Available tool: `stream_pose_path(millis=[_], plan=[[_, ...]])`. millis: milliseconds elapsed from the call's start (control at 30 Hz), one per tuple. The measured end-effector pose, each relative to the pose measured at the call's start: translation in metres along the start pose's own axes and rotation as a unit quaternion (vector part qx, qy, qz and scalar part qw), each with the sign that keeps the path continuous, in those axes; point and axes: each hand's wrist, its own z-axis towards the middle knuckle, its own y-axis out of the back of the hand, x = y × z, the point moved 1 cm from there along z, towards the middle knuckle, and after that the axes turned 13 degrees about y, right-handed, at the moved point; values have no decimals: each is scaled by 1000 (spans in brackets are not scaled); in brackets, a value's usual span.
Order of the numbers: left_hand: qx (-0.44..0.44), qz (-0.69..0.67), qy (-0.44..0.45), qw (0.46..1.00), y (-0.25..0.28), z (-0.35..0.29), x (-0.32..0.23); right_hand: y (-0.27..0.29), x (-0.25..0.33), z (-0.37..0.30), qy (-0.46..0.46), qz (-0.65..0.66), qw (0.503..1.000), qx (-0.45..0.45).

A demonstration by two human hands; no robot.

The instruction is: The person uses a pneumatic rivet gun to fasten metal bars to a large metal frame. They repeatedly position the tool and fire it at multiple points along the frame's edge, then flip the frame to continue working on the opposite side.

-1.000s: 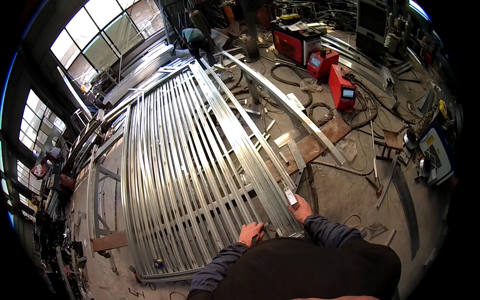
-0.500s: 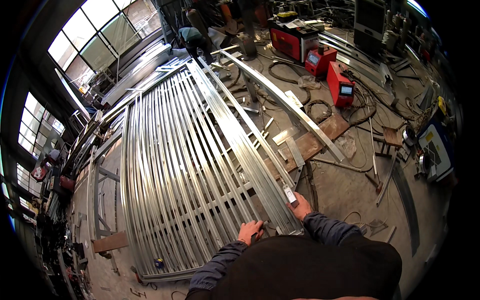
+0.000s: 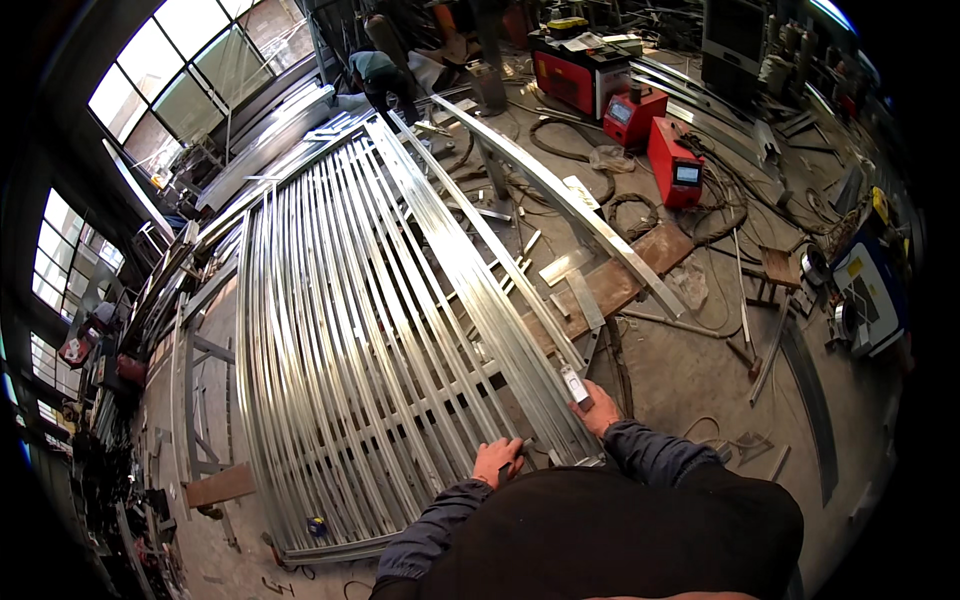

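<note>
Two bare hands are working at the near end of a barred metal frame (image 3: 350,330), both close to its near right corner. The right grip (image 3: 600,408) is closing around the lower end of a small silver block (image 3: 577,386), with the thumb and fingers lying against it. This block is pointing up and away from the fingers, its far part showing clear of the hand. It is sitting by the frame's right edge, just beside the near end of a narrow rail (image 3: 480,218); whether the two are touching, I cannot tell.

The left grip (image 3: 496,460) is resting over the bars by the near edge, left of the block and well apart from it. Its fingers are curling, and a small dark thing (image 3: 505,471) is showing against them; whether they are gripping it, I cannot tell.

Near the frame's near left corner, a small blue object (image 3: 317,526) is lying on the bars. Beyond the right edge, a brown plank (image 3: 650,256) is lying under a long beam (image 3: 552,187), and a red machine (image 3: 676,162) is standing on the floor (image 3: 690,365). Another person (image 3: 378,72) is bending by the far end.
</note>
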Motion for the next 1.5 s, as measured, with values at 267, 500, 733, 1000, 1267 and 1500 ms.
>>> stream_pose_path(millis=[267, 500, 733, 1000, 1267, 1500], plan=[[-5, -3, -3, 1000, 2, -1, -3, -1, -1, 0, 12, -22, 1000, -6], [2, 1, 5, 1000, 7, -2, -7, 0, 1, -1, 11, -16, 1000, -5], [2, -3, 8, 1000, 8, -3, -8, -1, 0, -1, 9, -8, 1000, -9], [-6, 2, 4, 1000, 1, -2, -3, -3, -4, -1, 4, -8, 1000, 1], [-14, -5, -1, 1000, 2, -3, -3, 0, 3, -1, 0, -3, 1000, -6], [-11, 4, 2, 1000, -1, -2, -1, -4, -4, -3, 24, -24, 999, -15]])
